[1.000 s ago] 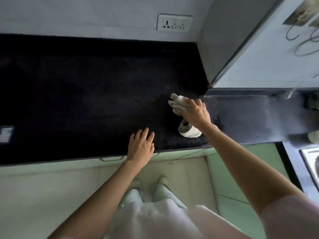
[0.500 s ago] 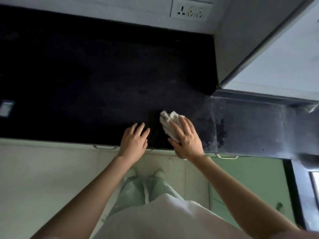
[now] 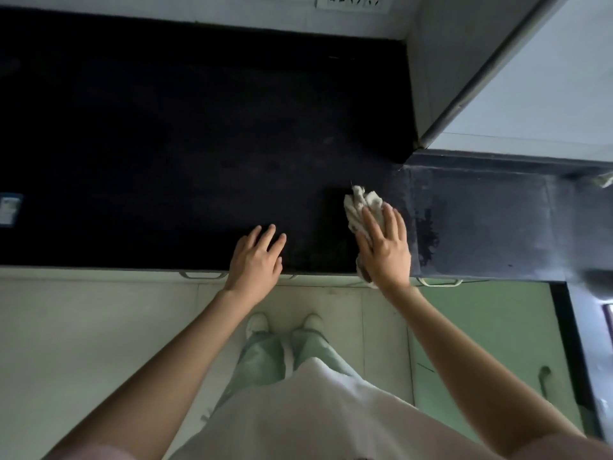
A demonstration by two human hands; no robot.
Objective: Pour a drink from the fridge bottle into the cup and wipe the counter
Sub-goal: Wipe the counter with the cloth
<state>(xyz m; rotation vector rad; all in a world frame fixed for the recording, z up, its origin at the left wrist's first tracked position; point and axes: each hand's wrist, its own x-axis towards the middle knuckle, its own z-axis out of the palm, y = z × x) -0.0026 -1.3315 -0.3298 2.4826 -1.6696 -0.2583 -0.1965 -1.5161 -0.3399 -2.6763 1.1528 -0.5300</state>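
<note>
On counter (image 3: pixel 166 144), right hand (image 3: pixel 386 250) atop cloth (image 3: pixel 361 204)

Black stone counter (image 3: pixel 166 127), long, dark and matte, paler streaked patch at right end. On it: crumpled whitish cloth (image 3: pixel 361 207) near front edge, under right hand (image 3: pixel 384 250), which presses flat. Left hand (image 3: pixel 257 260) rests fingers-straight at front edge. Small pale object (image 3: pixel 8 209) at far left, unclear.
</note>
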